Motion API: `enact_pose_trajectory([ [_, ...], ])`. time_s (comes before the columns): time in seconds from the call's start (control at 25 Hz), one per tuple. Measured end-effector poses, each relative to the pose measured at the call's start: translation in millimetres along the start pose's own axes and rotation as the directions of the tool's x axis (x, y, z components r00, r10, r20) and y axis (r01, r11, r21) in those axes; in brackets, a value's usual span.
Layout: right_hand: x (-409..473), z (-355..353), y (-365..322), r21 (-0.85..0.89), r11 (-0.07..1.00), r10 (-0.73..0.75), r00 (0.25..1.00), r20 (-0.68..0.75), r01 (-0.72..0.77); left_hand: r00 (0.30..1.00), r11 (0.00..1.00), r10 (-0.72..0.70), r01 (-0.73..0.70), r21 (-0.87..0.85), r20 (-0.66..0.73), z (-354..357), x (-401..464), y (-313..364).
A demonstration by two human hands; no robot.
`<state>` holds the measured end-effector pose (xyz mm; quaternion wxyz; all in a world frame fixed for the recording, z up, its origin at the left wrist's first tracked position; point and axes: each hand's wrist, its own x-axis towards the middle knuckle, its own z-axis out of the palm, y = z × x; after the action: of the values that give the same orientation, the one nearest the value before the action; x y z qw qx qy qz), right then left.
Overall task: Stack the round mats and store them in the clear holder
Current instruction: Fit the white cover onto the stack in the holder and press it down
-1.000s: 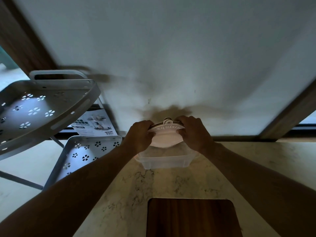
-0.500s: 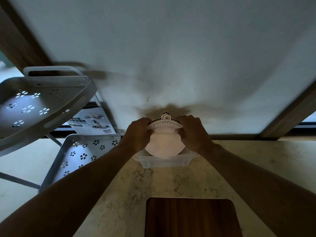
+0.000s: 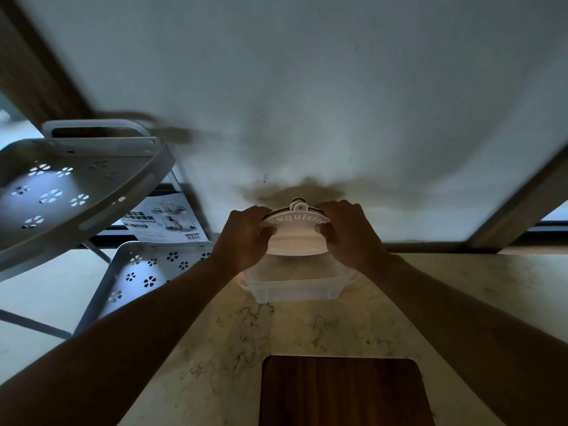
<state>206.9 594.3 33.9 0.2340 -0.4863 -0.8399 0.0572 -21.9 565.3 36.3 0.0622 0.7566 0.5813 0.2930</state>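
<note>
Left hand: I see my left hand (image 3: 246,238) at centre frame, fingers curled over the left edge of the round mats (image 3: 294,238), thumb pressed on the near face; it is grasping the stack.
Right hand: my right hand (image 3: 349,233) mirrors it on the right edge, thumb on the near face and fingers wrapped behind, also grasping the stack.
Round mats: pale pinkish discs held together between both hands, tilted so the near face points toward me; raised lettering reading "Exquisite" arcs along the top, and a small loop tab sticks up at the upper edge. I cannot tell how many mats are in the stack.
Where the mats are: just above the clear holder (image 3: 295,287), at centre frame; their lower edge sits over the holder's opening, and I cannot tell whether it touches the holder.
Clear holder: a translucent rectangular tub standing on the worktop (image 3: 338,321) directly below the hands, close to the wall.
Worktop: pale marbled stone with dark veins.
Cutting board: a dark wooden cutting board (image 3: 344,392) lies at the bottom centre of the frame, well apart from the holder.
Rack: a grey two-tier rack (image 3: 76,186) with flower-shaped cut-outs fills the left side of the frame, a printed card (image 3: 167,219) propped behind it.
</note>
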Motion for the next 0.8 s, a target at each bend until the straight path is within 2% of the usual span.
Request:
enact_pose_trajectory([
  [0.2,-5.0,4.9,-2.3,-0.027,0.999,0.046,0.996,0.08,-0.044,0.99,0.998,-0.034,0.027,0.055,0.139,3.7,0.1,1.9],
  [0.48,3.2,-3.5,-6.6,-0.006,0.999,0.046,0.997,0.06,-0.045,0.993,0.999,-0.029,0.026,0.019,0.118,-6.7,0.1,3.9],
  [0.6,5.9,-0.6,-10.8,-0.022,0.998,0.068,0.995,0.069,-0.067,0.991,0.998,-0.038,0.03,0.062,0.128,-2.9,0.8,3.4],
  [0.8,10.2,5.2,-13.8,-0.098,0.991,0.09,0.995,0.04,-0.086,0.998,0.997,-0.035,0.031,0.077,0.046,3.1,7.6,0.4],
])
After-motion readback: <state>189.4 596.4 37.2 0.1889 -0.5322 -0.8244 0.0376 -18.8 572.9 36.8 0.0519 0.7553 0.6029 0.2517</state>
